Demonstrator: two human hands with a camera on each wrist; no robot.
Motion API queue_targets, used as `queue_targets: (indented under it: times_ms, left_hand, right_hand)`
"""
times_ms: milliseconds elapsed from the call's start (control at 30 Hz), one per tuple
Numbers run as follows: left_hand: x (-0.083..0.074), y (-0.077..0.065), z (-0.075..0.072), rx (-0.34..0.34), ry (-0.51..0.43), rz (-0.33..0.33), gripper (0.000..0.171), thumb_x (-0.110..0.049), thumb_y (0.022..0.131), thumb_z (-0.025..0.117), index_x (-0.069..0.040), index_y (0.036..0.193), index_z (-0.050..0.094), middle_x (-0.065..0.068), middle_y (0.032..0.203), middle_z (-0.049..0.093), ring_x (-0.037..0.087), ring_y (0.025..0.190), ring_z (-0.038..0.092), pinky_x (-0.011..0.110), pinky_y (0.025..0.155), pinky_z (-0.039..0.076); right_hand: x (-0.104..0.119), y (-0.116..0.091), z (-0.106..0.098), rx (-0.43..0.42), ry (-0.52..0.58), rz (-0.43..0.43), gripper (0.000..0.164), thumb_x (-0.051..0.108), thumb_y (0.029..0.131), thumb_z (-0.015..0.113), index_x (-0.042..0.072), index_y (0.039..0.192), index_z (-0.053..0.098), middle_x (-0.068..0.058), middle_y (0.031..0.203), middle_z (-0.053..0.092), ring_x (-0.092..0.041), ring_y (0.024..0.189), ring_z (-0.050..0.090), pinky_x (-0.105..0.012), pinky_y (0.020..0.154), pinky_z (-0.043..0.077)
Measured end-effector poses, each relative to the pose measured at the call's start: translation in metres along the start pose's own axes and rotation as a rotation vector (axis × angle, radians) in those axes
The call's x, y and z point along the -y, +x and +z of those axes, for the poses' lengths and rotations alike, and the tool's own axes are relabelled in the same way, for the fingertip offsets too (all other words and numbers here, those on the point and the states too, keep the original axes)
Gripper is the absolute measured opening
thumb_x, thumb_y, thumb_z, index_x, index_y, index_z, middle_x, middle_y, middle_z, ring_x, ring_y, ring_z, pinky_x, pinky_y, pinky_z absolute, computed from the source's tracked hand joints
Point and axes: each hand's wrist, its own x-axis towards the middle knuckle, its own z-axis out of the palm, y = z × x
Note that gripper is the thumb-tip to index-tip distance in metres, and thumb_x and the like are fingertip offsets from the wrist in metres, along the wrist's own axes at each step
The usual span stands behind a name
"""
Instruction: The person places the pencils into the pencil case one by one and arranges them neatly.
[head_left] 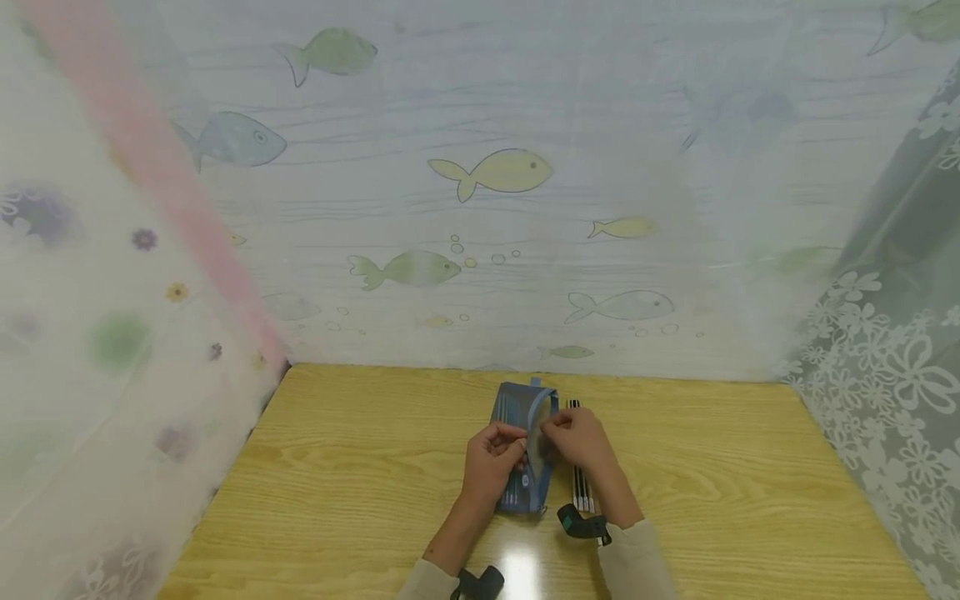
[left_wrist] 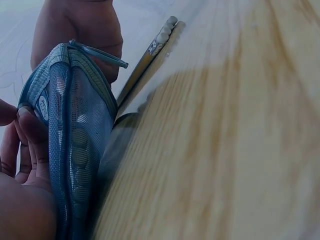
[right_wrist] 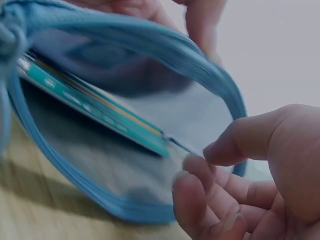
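Note:
A blue mesh pencil case lies lengthwise on the table with its zipped mouth spread wide. My left hand pinches the left edge of that mouth between thumb and fingers, close to a small oval label. On the other side, my right hand has its curled fingertips at the opening. Inside the case, the right wrist view shows a flat green item with white lettering and an orange stripe. A thin dark strand runs from its end to the pinched right thumb and fingers.
Several dark, slim pencils lie side by side right of the case, partly under my right forearm. A blue zipper pull hangs at the case's end. The wood-grain table ends at a fish-print curtain behind.

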Motion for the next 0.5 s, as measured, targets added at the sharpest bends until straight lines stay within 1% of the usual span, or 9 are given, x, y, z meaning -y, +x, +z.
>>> queue_targets:
  times_ms: [67,200,300,400,500]
  left_hand:
    - [-0.001,0.000,0.000,-0.002,0.005,-0.005,0.012,0.009,0.094,0.066,0.013,0.105,0.070,0.033,0.091,0.067,0.009,0.066,0.064,0.020,0.059,0.054]
    - [-0.001,0.001,-0.001,-0.004,0.010,-0.020,0.013,0.009,0.094,0.066,0.013,0.106,0.070,0.033,0.093,0.067,0.010,0.066,0.064,0.020,0.059,0.055]
    - [-0.001,0.001,-0.001,-0.004,0.014,-0.023,0.013,0.009,0.095,0.067,0.012,0.106,0.070,0.033,0.093,0.067,0.009,0.067,0.065,0.020,0.060,0.055]
    - [0.000,0.002,-0.002,-0.005,0.011,-0.019,0.013,0.009,0.094,0.067,0.013,0.106,0.070,0.035,0.094,0.066,0.009,0.067,0.065,0.020,0.060,0.055]
    - [0.000,0.002,-0.002,-0.006,0.003,-0.018,0.013,0.009,0.094,0.067,0.014,0.106,0.070,0.038,0.094,0.065,0.009,0.066,0.065,0.020,0.059,0.055]
  right_hand:
    - [-0.003,0.000,-0.005,-0.027,0.009,0.012,0.019,0.014,0.098,0.067,-0.002,0.099,0.077,-0.009,0.082,0.075,-0.022,0.067,0.070,-0.032,0.058,0.054]
    - [-0.009,0.000,-0.016,-0.057,0.044,0.037,0.020,0.012,0.098,0.064,-0.004,0.101,0.074,-0.012,0.082,0.074,-0.023,0.067,0.071,-0.034,0.060,0.058]
    - [-0.014,0.000,-0.024,-0.077,0.021,0.059,0.019,0.013,0.098,0.065,-0.004,0.100,0.074,-0.012,0.081,0.073,-0.022,0.065,0.070,-0.034,0.060,0.058]
    - [-0.018,-0.001,-0.031,-0.091,-0.051,0.074,0.021,0.016,0.097,0.067,-0.004,0.100,0.074,-0.010,0.081,0.073,-0.020,0.066,0.069,-0.034,0.059,0.055]
    - [-0.021,-0.002,-0.038,-0.100,-0.130,0.068,0.024,0.017,0.096,0.068,-0.005,0.100,0.076,-0.010,0.084,0.075,-0.022,0.072,0.069,-0.036,0.063,0.056]
